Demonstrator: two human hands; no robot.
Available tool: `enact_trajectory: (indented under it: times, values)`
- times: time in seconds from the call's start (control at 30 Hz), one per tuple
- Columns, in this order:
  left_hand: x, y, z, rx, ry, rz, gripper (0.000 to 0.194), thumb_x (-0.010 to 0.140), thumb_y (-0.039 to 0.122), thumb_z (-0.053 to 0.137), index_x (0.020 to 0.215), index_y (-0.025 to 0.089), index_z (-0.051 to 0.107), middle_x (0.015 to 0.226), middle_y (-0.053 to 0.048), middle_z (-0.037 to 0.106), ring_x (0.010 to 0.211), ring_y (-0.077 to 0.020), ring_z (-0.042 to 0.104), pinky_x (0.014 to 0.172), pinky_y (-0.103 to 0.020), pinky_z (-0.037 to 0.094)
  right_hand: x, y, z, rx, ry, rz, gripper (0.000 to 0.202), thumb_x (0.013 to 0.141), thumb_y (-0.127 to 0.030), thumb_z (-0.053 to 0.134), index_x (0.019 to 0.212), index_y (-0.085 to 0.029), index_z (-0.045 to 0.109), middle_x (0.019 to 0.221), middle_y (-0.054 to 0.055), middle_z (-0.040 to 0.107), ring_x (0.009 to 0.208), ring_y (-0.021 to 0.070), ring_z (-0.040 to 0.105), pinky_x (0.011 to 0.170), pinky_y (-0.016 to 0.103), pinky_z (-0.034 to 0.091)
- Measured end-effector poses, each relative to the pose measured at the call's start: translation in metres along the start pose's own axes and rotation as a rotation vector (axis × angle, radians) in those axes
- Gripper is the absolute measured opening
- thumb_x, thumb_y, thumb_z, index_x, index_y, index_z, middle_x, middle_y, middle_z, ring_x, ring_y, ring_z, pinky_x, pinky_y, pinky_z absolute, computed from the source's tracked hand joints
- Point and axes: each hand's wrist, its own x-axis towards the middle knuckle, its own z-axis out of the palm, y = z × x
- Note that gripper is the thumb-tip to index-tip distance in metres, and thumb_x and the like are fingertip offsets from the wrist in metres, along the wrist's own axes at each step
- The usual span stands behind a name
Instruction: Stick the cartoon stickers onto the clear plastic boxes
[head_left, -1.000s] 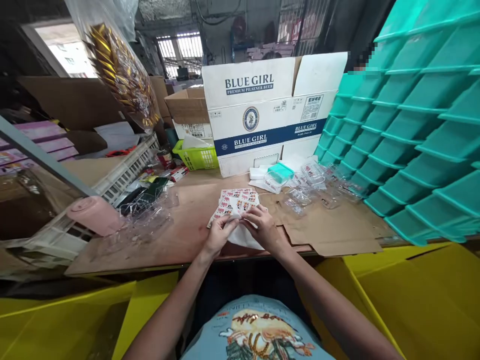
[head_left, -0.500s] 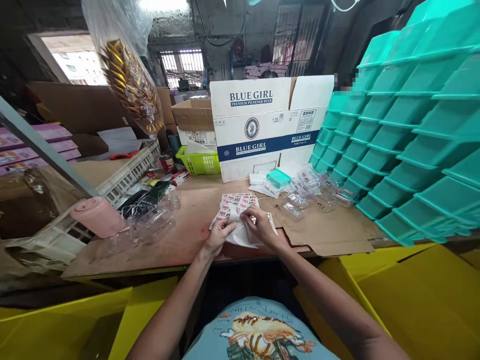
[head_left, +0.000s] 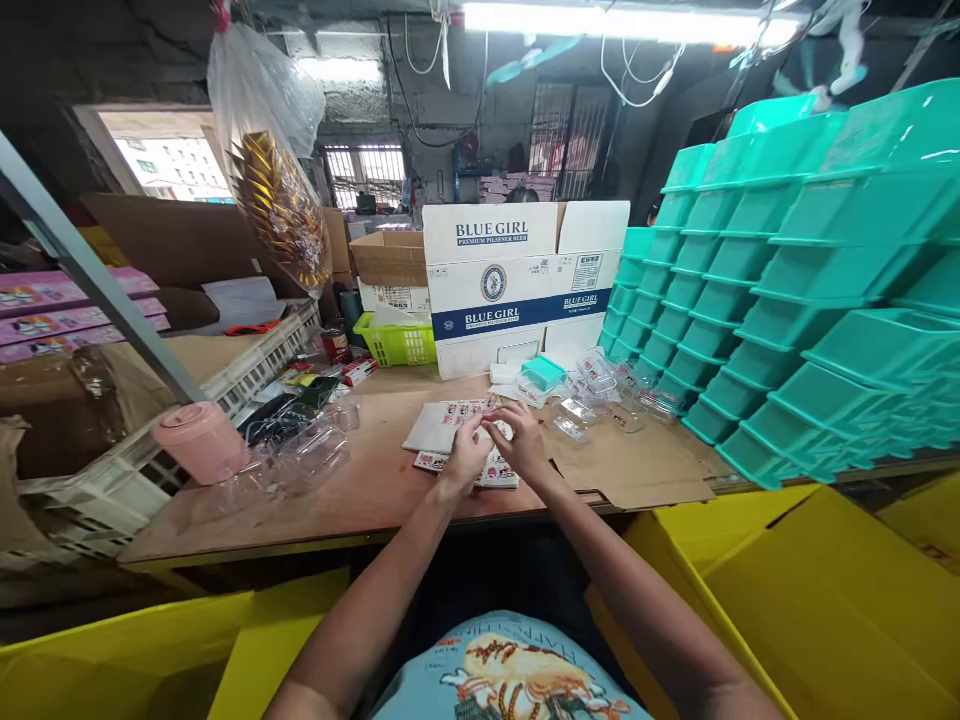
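My left hand (head_left: 466, 458) and my right hand (head_left: 523, 440) meet fingertip to fingertip over the middle of the table. Each is closed in a pinch; whatever lies between the fingers is too small to make out. Beneath them are white sheets of stickers (head_left: 499, 472) printed with small red and black figures. A white backing sheet (head_left: 429, 428) lies flat to the left of my hands, partly over the printed sheets.
Clear plastic cases (head_left: 589, 412) and a turquoise box (head_left: 544, 373) lie back right. Stacked turquoise bins (head_left: 810, 260) tower at the right. A white beer carton (head_left: 525, 270) stands behind. At the left are a pink canister (head_left: 201, 442) and more clear cases (head_left: 311, 450).
The white sheet I held has been let go and now lies at the left on the stickers. My fingertips have come together, and the camera view has tilted up.
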Motion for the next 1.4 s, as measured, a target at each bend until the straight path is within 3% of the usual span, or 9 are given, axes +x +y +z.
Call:
enact_trajectory:
  times: [0.23,0.4,0.63,0.87,0.97,1.07,1.13,1.23,1.4]
  values:
    - [-0.038,0.021,-0.018,-0.1,0.009,-0.082,0.05,0.061,0.007,0.064,0.109,0.018,0.073,0.128,-0.01,0.066,0.126,-0.0263,0.054,0.103,-0.036,0.043,0.01,-0.012,-0.036,0.043,-0.032,0.043,0.036,0.083,-0.051,0.064,0.091,-0.017,0.07,0.086,0.008,0.073,0.077,0.0201,0.066,0.069,0.033,0.052]
    - [-0.056,0.033,-0.002,-0.187,0.11,-0.049,0.034,0.078,0.03,0.07,0.111,0.02,0.071,0.134,-0.009,0.062,0.135,-0.0258,0.047,0.113,-0.039,0.034,0.002,-0.035,-0.014,-0.048,0.056,-0.016,0.026,0.091,-0.041,0.055,0.082,-0.019,0.065,0.085,0.008,0.067,0.089,0.0228,0.057,0.086,0.04,0.045]
    - [-0.071,0.042,-0.015,-0.309,0.157,-0.051,0.05,0.087,0.061,0.056,0.112,0.02,0.069,0.137,-0.012,0.06,0.137,-0.0279,0.044,0.111,-0.041,0.037,-0.023,-0.052,-0.006,-0.032,-0.21,-0.111,0.028,0.083,-0.045,0.068,0.101,-0.024,0.073,0.098,0.006,0.072,0.095,0.0228,0.062,0.081,0.036,0.048]
    - [-0.095,0.052,-0.034,0.1,0.02,0.13,0.048,0.092,0.056,0.05,0.111,0.017,0.072,0.136,-0.012,0.058,0.133,-0.0272,0.048,0.115,-0.038,0.031,0.023,-0.051,-0.018,-0.027,-0.302,-0.108,0.033,0.079,-0.052,0.072,0.087,-0.021,0.076,0.086,0.007,0.069,0.086,0.0222,0.062,0.08,0.038,0.048]
    - [-0.096,0.062,-0.063,0.356,0.026,0.244,0.047,0.095,0.048,0.05,0.13,0.018,0.062,0.137,-0.014,0.056,0.131,-0.0275,0.05,0.113,-0.04,0.035,0.037,-0.058,-0.01,0.037,-0.232,-0.153,0.025,0.078,-0.046,0.074,0.073,-0.022,0.075,0.082,0.005,0.066,0.084,0.0212,0.06,0.082,0.039,0.047]
    - [-0.093,0.068,-0.123,0.721,0.341,0.347,0.063,0.09,0.043,0.06,0.145,0.019,0.042,0.141,-0.017,0.05,0.132,-0.03,0.047,0.111,-0.047,0.038,0.048,-0.059,0.006,0.238,-0.075,-0.038,0.02,0.081,-0.041,0.073,0.085,-0.022,0.076,0.088,0.003,0.064,0.086,0.0187,0.06,0.076,0.034,0.049]
    - [-0.091,0.067,-0.17,1.048,0.536,0.363,0.066,0.086,0.042,0.066,0.143,0.016,0.044,0.14,-0.018,0.048,0.134,-0.0332,0.043,0.113,-0.052,0.034,0.05,-0.058,0.024,0.352,-0.125,0.088,0.029,0.083,-0.04,0.072,0.107,-0.025,0.073,0.092,0.002,0.064,0.086,0.0166,0.061,0.076,0.032,0.051]
    - [-0.089,0.058,-0.22,1.38,0.494,0.28,0.055,0.081,0.038,0.071,0.129,0.013,0.057,0.133,-0.019,0.053,0.131,-0.0381,0.042,0.112,-0.057,0.034,0.04,-0.058,0.067,0.431,-0.33,0.175,0.066,0.082,-0.042,0.072,0.143,-0.03,0.048,0.098,0.002,0.064,0.082,0.0153,0.061,0.074,0.031,0.053]
    - [-0.082,0.045,-0.237,1.314,0.45,0.267,0.034,0.096,0.029,0.05,0.126,0.015,0.059,0.121,-0.015,0.062,0.116,-0.0281,0.056,0.102,-0.045,0.047,0.002,-0.05,0.174,0.293,-0.485,0.045,0.12,0.073,-0.045,0.08,0.158,-0.027,-0.003,0.127,0.016,0.057,0.106,0.0275,0.061,0.096,0.05,0.048]
